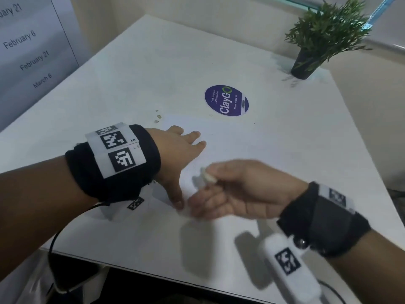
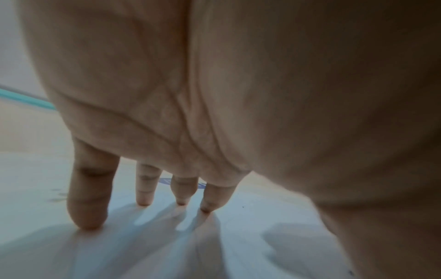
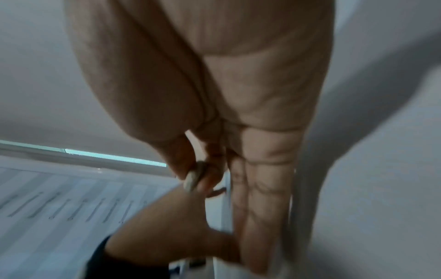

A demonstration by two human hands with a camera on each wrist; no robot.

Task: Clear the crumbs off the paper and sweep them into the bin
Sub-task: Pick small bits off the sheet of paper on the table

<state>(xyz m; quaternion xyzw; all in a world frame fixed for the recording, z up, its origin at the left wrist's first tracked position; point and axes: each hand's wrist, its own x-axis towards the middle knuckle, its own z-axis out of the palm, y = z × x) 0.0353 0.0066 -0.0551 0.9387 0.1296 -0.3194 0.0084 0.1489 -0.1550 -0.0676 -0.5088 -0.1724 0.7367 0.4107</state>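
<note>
Crumbs (image 1: 158,116) lie just beyond the paper (image 1: 230,137), light and brittle; pinch gently. Left hand (image 1: 175,150) presses the paper flat; right hand (image 1: 236,189) pinches one crumb (image 1: 208,175) above it

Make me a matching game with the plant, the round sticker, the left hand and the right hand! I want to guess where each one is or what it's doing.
Things:
1. plant
2. round sticker
3. left hand
4. right hand

Places or states:
A. pinches a pale crumb
B. purple, stuck flat on the table
C. far right corner, in a dark pot
D. presses flat on the paper

Pairs: 1-C, 2-B, 3-D, 4-A
</note>
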